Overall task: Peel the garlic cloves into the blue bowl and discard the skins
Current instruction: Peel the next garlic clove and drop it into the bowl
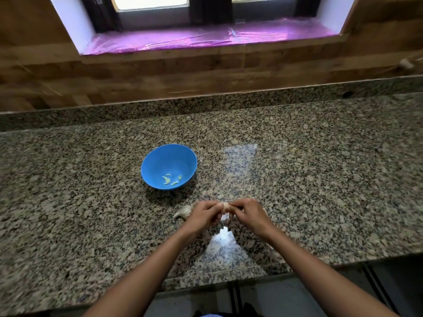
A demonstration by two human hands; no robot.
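Note:
A blue bowl (pixel 169 165) stands on the granite counter (pixel 297 179) with several peeled pale cloves (pixel 170 179) at its bottom. In front of it, my left hand (pixel 201 213) and my right hand (pixel 248 213) meet, both pinching one garlic clove (pixel 225 205) between the fingertips. Pale papery skin hangs below the clove, between the hands. The rest of the garlic bulb (pixel 184 212) lies on the counter just left of my left hand, partly hidden by it.
A wood-panelled wall rises behind the counter, with a window sill covered in purple film (pixel 206 38). The counter's front edge (pixel 217 282) runs close under my forearms. A small pale object (pixel 406 64) sits at the far right of the wall.

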